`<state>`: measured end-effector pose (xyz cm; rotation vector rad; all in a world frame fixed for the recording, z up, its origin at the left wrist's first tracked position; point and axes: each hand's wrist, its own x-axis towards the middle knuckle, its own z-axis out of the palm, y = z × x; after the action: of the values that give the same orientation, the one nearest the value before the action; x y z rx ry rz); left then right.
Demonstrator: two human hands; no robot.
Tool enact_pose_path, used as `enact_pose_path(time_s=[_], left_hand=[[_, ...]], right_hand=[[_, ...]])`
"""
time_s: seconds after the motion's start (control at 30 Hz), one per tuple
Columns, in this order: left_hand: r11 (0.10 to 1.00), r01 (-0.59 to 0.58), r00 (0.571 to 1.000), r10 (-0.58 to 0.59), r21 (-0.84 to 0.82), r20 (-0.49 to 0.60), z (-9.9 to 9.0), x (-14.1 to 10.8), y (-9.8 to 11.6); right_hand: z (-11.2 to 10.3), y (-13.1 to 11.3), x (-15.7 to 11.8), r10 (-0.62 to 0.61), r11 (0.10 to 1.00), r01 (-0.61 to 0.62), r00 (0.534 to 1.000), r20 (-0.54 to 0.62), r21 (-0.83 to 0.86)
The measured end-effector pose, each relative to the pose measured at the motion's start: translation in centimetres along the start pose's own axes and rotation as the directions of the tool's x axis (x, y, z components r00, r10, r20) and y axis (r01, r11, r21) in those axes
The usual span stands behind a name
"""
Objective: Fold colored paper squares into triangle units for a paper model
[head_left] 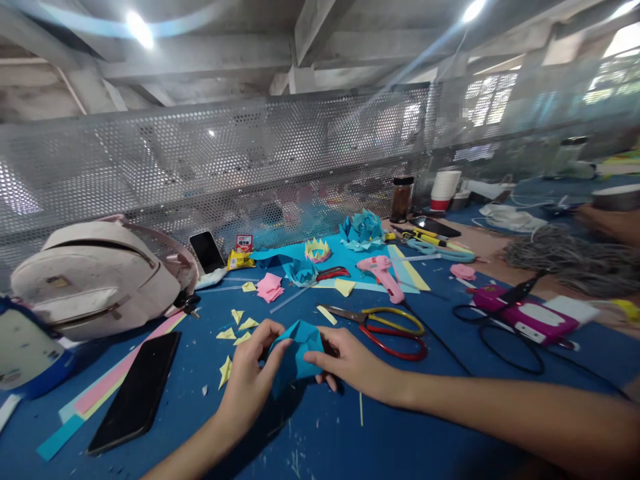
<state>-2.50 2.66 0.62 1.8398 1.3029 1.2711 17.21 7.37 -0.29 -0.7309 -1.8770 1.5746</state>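
Observation:
My left hand (pixel 249 375) and my right hand (pixel 350 363) both pinch a folded piece of blue paper (pixel 299 349) just above the blue table top (pixel 430 427). The left hand grips its left edge, the right hand its right corner. Scissors with red and yellow handles (pixel 385 323) lie just beyond my right hand. Small yellow paper triangles (pixel 237 325) lie scattered beyond my left hand.
A black phone (pixel 137 390) and coloured paper strips (pixel 100 390) lie at the left, near a white backpack (pixel 97 277). Further back are a pink glue gun (pixel 384 275), pink paper squares (pixel 270 287), folded paper flowers (pixel 361 230), a second phone (pixel 207 252) and a perforated metal screen (pixel 225 160).

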Motion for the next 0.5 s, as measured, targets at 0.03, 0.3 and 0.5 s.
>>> enact_pose_path(time_s=[0.03,0.3,0.5], left_hand=[[1.0,-0.001,1.0,0.001,0.011,-0.009,-0.1,0.0,0.1],[0.998,0.014,1.0,-0.013,0.064,-0.014,-0.9,1.3,-0.8],[0.999,-0.009,1.0,0.009,0.033,0.015,-1.1,1.3,-1.1]], right_hand=[[0.0,0.0,0.0,-0.013,1.0,0.013,1.0,-0.005,0.012],[-0.6,-0.5,0.2,-0.053,0.997,0.052,0.999,-0.011,-0.06],[-1.1,0.0,0.9,-0.17,0.981,0.154,0.975,-0.141,-0.113]])
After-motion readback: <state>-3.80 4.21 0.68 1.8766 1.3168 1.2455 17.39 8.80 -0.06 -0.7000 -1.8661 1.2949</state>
